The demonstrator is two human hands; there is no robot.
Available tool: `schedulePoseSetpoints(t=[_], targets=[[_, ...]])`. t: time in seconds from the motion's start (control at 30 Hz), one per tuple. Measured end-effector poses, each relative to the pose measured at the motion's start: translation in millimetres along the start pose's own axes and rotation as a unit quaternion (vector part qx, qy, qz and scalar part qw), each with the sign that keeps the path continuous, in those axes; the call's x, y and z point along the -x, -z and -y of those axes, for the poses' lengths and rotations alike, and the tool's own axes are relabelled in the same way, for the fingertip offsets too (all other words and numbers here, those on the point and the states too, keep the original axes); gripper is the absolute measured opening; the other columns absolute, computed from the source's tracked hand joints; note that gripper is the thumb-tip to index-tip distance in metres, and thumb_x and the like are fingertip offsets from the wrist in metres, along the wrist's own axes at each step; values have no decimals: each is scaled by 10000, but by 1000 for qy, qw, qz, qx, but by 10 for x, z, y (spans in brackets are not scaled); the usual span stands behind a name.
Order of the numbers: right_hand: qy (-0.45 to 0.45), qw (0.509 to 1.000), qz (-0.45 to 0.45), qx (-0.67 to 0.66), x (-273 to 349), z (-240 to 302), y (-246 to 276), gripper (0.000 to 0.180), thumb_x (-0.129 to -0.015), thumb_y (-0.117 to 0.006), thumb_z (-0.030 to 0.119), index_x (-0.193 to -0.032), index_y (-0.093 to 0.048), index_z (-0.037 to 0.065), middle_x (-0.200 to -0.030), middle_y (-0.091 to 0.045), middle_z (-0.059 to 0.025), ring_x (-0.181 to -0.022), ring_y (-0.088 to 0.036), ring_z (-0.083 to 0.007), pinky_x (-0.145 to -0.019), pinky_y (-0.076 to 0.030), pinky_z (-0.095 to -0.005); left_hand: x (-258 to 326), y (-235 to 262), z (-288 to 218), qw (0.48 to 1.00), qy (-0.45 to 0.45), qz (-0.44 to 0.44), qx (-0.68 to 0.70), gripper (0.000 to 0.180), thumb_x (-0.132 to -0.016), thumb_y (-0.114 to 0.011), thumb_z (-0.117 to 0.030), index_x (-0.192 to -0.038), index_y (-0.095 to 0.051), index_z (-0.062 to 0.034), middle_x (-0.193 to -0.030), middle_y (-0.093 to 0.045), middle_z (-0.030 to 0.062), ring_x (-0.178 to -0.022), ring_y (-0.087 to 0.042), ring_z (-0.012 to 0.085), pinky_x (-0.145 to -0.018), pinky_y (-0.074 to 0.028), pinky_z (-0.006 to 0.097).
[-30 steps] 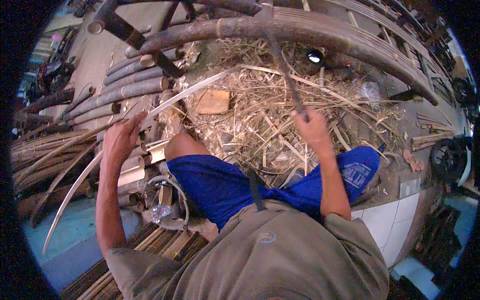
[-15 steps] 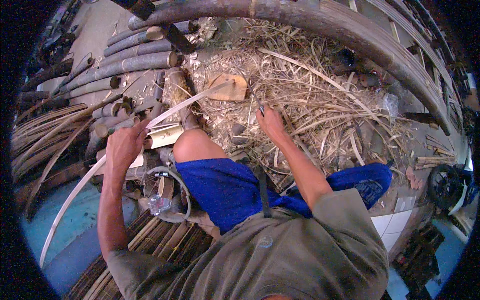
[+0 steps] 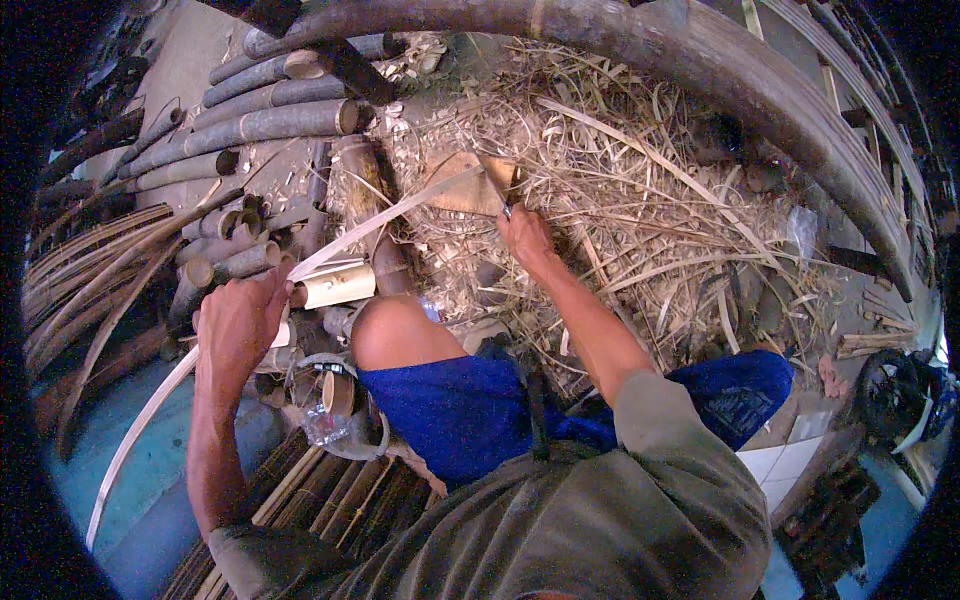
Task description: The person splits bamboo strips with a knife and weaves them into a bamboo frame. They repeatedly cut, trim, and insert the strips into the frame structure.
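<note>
Strip [image 3: 395, 211], pale, long and narrow, slanting from the wooden block [image 3: 462, 199] down to the left hand [image 3: 240, 320], then on past the left forearm [image 3: 212, 445] over a blue surface [image 3: 105, 438]. Cannot tell whether resting on the block or just above it. Held part-way along by the left hand, with the grip closed snugly, fingers curled, thumb side toward the block. In the right hand [image 3: 527, 240], a knife [image 3: 495, 188], with the grip wrapped around a mostly hidden handle. Dark blade pointing across the far end of the strip, over the block; too small to tell whether touching.

Likely light, to judge by the thinness, and springy rather than rigid: bowed on the near side, though perhaps exaggerated by the wide view. Probably smooth along the flat, so apt to slide lengthwise through a loose grip. Likely strong along its length, weaker across, with some risk of splitting or kinking under a sharp bend. Edges possibly sharp, so best pinched flat between thumb and fingers, well back from the blade, with the trailing length kept free of the forearm.

Round about: loose shavings [image 3: 620, 200] strewn beside the block, a split bamboo piece [image 3: 340, 286] near the left knee [image 3: 402, 335], cut poles [image 3: 255, 127] farther off.
</note>
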State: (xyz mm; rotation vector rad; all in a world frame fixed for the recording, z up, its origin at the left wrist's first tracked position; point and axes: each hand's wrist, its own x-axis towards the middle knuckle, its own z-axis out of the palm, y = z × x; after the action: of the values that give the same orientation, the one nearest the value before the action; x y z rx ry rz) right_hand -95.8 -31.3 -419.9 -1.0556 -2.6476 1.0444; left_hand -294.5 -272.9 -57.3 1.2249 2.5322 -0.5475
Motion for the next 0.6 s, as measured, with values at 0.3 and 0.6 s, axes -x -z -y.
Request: schedulePoseSetpoints(t=[0.3, 0.6], targets=[[0, 998, 64, 14, -37, 120, 193, 320, -919, -600, 295, -1002, -543, -8, -774, -660, -280, -695, -656, -461, -615, -512, -544, 3, -31, -25, 1000, 2, 11, 10, 304, -929, -604, -301, -1203, -689, -199, -741, -662, 203, -697, -667, 373, -639, -514, 496], [0, 1000, 17, 16, 45, 180, 180, 362, -938, -572, 356, -1003, -591, 0, -836, -681, -268, -744, -682, -427, -668, -552, -519, 59, 45, -94, 999, 26, 38, 3, 257, -918, -598, -275, -1130, -697, -167, -797, -685, 199, -746, -672, 399, -683, -529, 512]])
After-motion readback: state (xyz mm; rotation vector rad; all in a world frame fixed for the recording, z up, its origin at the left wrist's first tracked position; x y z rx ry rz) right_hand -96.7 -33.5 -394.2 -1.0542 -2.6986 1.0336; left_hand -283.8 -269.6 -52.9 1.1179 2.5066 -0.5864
